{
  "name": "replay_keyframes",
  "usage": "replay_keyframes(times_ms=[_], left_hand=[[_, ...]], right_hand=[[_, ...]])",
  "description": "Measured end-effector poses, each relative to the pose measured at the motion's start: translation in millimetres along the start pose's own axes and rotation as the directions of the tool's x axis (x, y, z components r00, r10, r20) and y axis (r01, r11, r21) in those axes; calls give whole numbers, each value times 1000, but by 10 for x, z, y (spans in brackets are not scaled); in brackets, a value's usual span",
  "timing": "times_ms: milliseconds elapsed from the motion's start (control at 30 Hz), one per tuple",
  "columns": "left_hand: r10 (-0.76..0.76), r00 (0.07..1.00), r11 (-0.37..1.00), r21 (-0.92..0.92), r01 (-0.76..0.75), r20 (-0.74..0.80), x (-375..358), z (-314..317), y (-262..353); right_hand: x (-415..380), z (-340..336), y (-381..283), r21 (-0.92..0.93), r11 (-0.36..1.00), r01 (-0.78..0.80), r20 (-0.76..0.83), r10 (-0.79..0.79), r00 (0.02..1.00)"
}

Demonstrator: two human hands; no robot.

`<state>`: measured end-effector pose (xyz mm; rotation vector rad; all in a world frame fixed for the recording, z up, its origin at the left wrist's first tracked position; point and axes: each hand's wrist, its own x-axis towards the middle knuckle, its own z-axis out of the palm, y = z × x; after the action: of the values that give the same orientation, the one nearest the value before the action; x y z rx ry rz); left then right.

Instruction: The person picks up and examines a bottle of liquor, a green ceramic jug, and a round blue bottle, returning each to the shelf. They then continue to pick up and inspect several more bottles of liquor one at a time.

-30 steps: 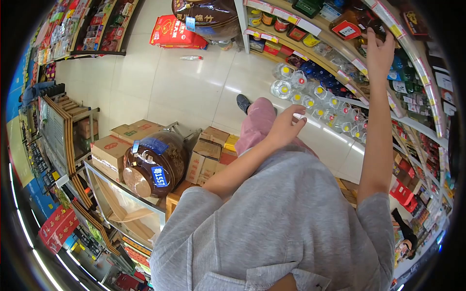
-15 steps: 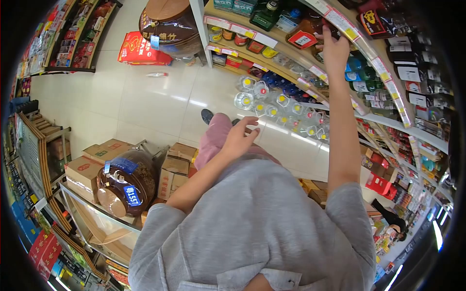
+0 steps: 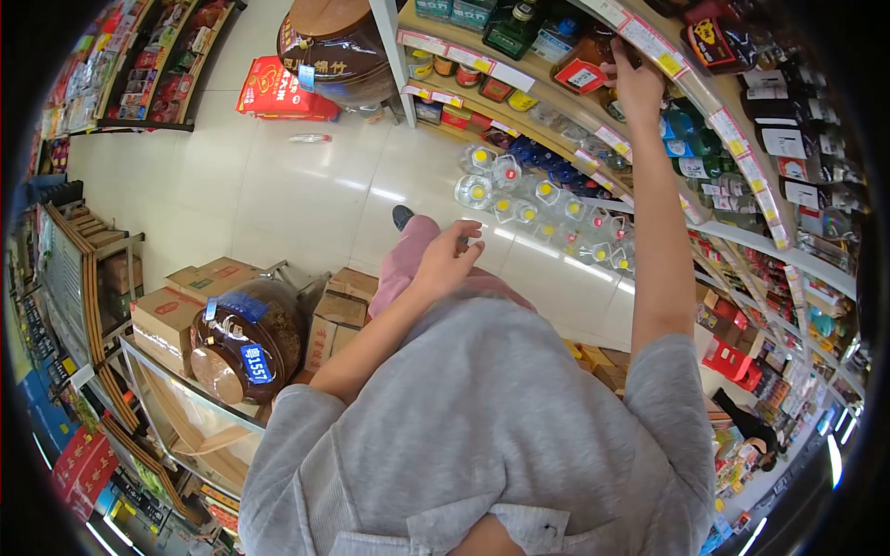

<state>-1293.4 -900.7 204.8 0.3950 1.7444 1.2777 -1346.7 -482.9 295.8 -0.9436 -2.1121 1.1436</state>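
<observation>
Up at the shelf, my right hand (image 3: 640, 91) is closed around the upper part of a brown liquor bottle (image 3: 581, 70) with a red and white label. Some of its fingertips are hidden among the bottles. A blue-labelled bottle (image 3: 554, 41) and a green bottle (image 3: 509, 31) stand beside the brown one. My left hand (image 3: 447, 259) hangs in front of my body above the pink trousers (image 3: 406, 255), fingers loosely bent and apart, with nothing seen in it.
Clear jugs with yellow and red caps (image 3: 502, 206) stand on the floor below the shelf (image 3: 505, 72). Behind are a large brown jar (image 3: 338, 51) and a red bag (image 3: 278, 91). Another jar (image 3: 250, 347) and cartons (image 3: 165, 324) are at left. A person (image 3: 746, 422) is far right.
The view has shifted slightly, so the shelf and floor items appear a little further right. My left hand's fingers have curled a bit more. My right hand stays at the brown bottle.
</observation>
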Motion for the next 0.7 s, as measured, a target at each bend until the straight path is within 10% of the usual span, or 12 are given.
replay_keyframes(times_ms=[333, 567, 700], left_hand=[[18, 1000, 991, 132, -18, -1, -78, 3, -15], [29, 999, 943, 330, -36, 25, -212, -79, 245], [93, 995, 921, 378, -95, 22, -245, -69, 378]], right_hand=[[94, 38, 126, -466, 865, 185, -95, -257, 962], [71, 38, 124, -470, 853, 227, -139, -326, 935], [-263, 32, 19, -179, 967, 183, -95, -202, 975]])
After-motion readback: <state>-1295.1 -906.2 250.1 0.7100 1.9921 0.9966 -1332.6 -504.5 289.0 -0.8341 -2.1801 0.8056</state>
